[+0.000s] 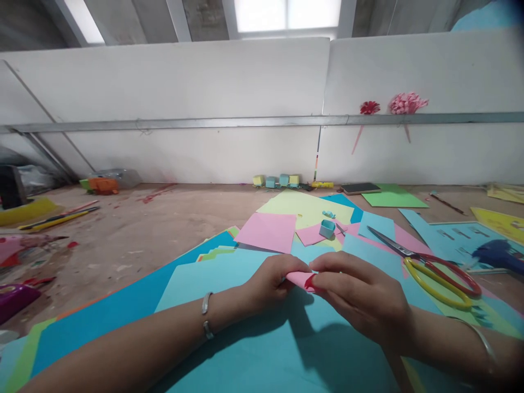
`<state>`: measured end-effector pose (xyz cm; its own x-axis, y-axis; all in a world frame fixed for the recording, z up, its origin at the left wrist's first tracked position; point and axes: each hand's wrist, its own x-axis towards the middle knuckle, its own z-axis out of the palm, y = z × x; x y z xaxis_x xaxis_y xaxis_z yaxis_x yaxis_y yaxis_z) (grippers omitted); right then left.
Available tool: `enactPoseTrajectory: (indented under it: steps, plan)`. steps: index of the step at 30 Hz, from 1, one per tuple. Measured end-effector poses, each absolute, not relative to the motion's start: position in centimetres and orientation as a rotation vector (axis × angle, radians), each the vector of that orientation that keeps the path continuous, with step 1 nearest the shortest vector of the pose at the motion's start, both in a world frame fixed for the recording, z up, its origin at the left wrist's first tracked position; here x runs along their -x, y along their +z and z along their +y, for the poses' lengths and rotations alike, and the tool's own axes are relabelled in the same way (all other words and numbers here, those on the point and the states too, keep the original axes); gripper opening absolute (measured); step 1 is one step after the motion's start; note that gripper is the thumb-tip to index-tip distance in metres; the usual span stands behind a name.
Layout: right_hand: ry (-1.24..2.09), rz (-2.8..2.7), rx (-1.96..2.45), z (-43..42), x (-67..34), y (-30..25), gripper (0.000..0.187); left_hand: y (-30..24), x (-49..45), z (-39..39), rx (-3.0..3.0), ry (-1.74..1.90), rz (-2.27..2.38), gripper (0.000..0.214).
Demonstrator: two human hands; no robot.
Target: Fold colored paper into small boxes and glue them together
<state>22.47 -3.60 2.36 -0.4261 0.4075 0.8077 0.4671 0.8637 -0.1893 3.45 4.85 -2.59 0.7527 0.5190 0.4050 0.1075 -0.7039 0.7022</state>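
While pinching the pink paper [298, 279] in the curled left hand [271, 277] and nipping the red bit [310, 283] between fingertips of the right hand [364, 295], press softly; don't squash.

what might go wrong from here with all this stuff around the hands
The pink paper, held between the left hand and the right hand, might crease or tear if squeezed too hard. The scissors lie beside the right hand, so a sideways move could knock them. The small blue box just beyond the hands might get tipped or crushed by a forward reach.
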Motion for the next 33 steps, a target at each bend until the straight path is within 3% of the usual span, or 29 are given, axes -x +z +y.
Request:
enactPoseTrajectory:
  steps: [8, 14, 24, 33]
  plan:
    - [-0.02, -2.059, 0.574, -3.7, -22.4, 2.0, 0.034, -2.8, -3.5, 5.0, -2.328, 0.786, 0.429, 0.008]
    - [0.035, -2.041, 0.614, -3.5, -22.4, 2.4, 0.016, -2.9, -3.4, 4.9, -2.304, 0.72, 0.318, 0.009]
    - [0.029, -1.926, 0.817, -3.1, -22.7, 2.8, 0.004, -1.2, -3.7, 3.7, -1.997, 0.653, 0.431, 0.013]
    - [0.081, -1.891, 0.816, -2.1, -23.2, 2.0, 0.028, -1.4, -3.6, 4.1, -1.444, 0.336, 0.468, 0.043]
